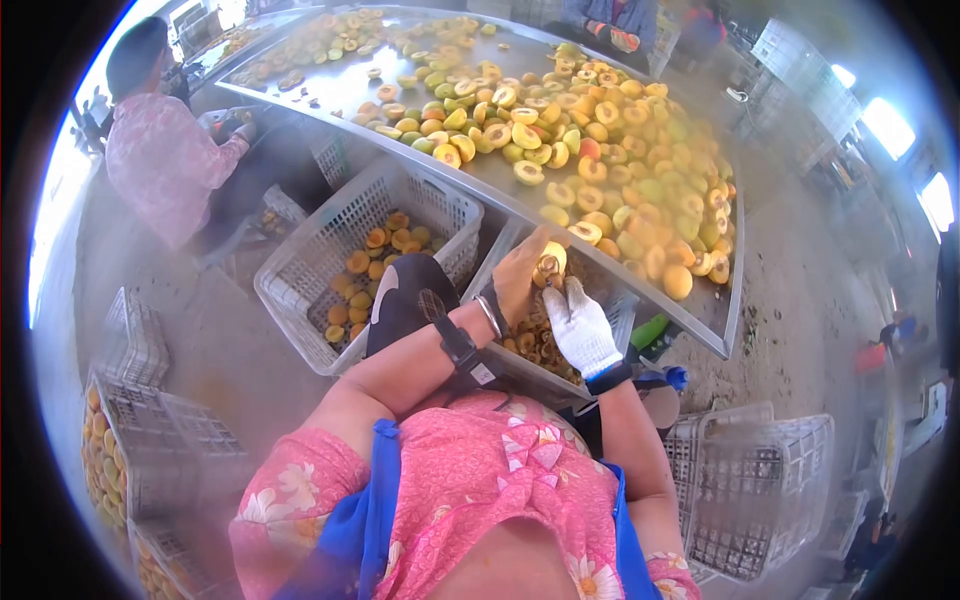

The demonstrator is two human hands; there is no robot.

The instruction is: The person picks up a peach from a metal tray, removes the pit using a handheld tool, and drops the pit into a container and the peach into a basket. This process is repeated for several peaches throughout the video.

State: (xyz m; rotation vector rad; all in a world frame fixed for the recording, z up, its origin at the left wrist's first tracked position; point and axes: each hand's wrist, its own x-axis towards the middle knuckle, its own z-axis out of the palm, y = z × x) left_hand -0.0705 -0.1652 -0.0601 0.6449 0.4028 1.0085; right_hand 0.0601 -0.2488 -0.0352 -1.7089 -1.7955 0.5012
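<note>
My bare left hand point(515, 281) is closed around a yellow peach half point(550, 262), its cut face turned up. The white-gloved right hand point(583, 330) has its fingertips at the lower edge of that half. Something small and dark shows at those fingertips, too small to name. Below both hands stands a crate point(621, 325) with brownish-orange pits or scraps point(537, 346) in it. Just beyond the hands, halved peaches point(590, 171) are heaped on a metal table point(480, 185).
A white crate point(290, 262) with some peach halves stands left of my knee. Stacked crates point(160, 440) sit at far left, and more crates point(750, 490) at right. A person in pink point(165, 160) sits at left; another person's gloved hand point(622, 40) is across the table.
</note>
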